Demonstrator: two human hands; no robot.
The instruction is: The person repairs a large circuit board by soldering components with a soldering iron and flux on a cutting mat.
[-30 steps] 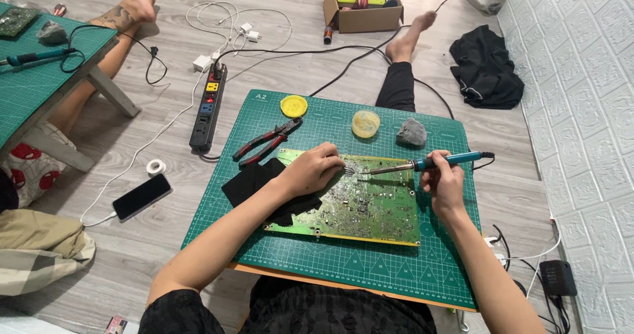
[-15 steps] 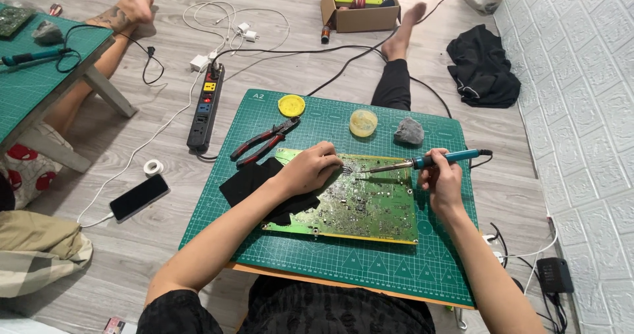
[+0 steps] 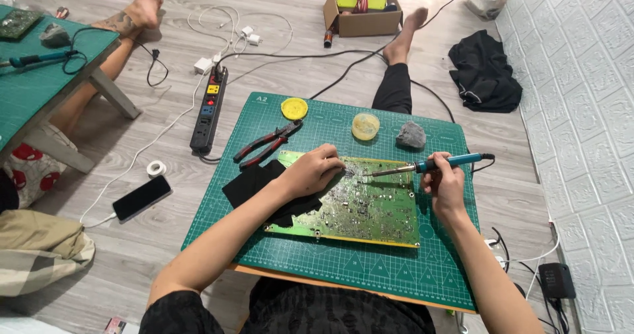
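Observation:
A green circuit board point(image 3: 370, 208) lies solder side up on a green cutting mat point(image 3: 343, 268). My left hand point(image 3: 310, 172) rests on the board's upper left part, fingers pinched together near the top edge; whether they hold something thin I cannot tell. My right hand point(image 3: 444, 182) grips a blue-handled soldering iron point(image 3: 429, 165), whose tip points left and meets the board just beside my left fingertips. A black cloth point(image 3: 254, 183) lies under my left wrist.
Red-handled pliers point(image 3: 267, 144), a yellow lid point(image 3: 294, 108), a round tin point(image 3: 365, 126) and a grey sponge point(image 3: 411, 136) sit at the mat's far edge. A power strip point(image 3: 209, 109), phone point(image 3: 141, 198) and tape roll point(image 3: 156, 169) lie left. Another person's legs point(image 3: 119, 27) are by a second table point(image 3: 39, 89).
Both hands stay on the board and the iron tip holds its place. Only the camera view has shifted slightly.

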